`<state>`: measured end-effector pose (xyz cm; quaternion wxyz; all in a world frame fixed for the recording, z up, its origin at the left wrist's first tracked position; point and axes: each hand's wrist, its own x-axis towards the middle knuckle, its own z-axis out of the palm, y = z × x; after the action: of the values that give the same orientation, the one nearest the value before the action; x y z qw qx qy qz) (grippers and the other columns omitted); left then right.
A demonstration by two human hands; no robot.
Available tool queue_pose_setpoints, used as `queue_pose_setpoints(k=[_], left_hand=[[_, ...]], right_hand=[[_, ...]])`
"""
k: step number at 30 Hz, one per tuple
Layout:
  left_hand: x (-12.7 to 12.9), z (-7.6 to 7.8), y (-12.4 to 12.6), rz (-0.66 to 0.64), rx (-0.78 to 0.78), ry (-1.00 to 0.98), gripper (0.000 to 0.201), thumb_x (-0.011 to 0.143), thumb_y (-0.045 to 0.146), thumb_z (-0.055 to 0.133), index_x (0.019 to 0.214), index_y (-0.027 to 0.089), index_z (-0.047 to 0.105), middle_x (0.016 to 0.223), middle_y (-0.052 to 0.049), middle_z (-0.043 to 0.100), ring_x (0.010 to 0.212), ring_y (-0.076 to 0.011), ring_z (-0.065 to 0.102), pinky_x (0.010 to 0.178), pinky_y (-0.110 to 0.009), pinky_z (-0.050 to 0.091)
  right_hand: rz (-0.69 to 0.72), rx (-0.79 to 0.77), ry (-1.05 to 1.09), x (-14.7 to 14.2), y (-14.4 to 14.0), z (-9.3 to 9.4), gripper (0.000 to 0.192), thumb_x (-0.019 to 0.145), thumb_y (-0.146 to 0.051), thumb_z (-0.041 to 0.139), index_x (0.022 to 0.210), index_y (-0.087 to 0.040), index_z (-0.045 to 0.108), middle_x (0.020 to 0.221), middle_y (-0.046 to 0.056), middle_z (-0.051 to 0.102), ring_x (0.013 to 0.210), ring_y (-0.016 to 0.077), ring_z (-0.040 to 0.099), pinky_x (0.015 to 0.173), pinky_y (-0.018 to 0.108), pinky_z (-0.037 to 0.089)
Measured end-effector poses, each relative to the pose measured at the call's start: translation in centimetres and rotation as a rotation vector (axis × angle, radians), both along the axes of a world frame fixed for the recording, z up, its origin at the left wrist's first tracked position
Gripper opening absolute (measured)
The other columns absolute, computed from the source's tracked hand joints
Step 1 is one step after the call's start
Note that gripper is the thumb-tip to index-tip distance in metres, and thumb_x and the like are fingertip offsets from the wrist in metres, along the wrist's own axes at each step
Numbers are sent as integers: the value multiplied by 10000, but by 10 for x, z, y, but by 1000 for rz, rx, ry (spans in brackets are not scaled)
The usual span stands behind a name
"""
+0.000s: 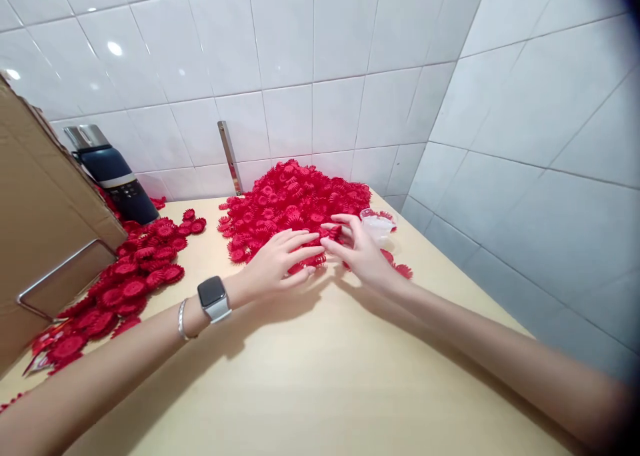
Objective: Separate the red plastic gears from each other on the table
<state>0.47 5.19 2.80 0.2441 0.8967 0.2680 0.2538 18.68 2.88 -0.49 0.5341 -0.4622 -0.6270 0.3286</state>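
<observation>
A big heap of red, round, fringed pieces, like small fabric flowers, lies on the table against the wall. At its front edge, my right hand pinches one red fringed piece between thumb and fingers. My left hand is just left of that piece, palm down over the heap's near edge. Its fingers are stretched out and apart, and no held object shows in it. Just behind my right hand stands a clear plastic cup with some red bits in it. A few loose red pieces lie beside my right wrist.
At the left, more red fringed pieces spread along a cardboard box and a metal wire stand. A dark blue bottle stands behind them. A narrow metal strip leans on the tiled wall. The pale table meets a side wall.
</observation>
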Motion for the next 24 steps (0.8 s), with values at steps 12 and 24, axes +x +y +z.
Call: queue_pose_setpoints(k=[12, 24], left_hand=[[-9, -24, -26, 104, -749, -366, 280, 752, 255, 578, 1003, 129, 562, 962, -109, 638, 846, -196, 619, 709, -304, 503], [-12, -26, -45, 167, -1203, -546, 173, 653, 172, 683, 821, 129, 672, 807, -57, 680, 768, -142, 616, 764, -258, 465]], right_hand=[[137, 441, -578, -24, -30, -18, 422, 816, -149, 420, 1228, -163, 329, 1254, 158, 456, 1129, 230, 453, 896, 432, 417], [151, 609, -703, -26, -40, -20, 189, 836, -93, 370, 950, -138, 514, 845, 117, 632, 878, 236, 595, 713, 368, 524]])
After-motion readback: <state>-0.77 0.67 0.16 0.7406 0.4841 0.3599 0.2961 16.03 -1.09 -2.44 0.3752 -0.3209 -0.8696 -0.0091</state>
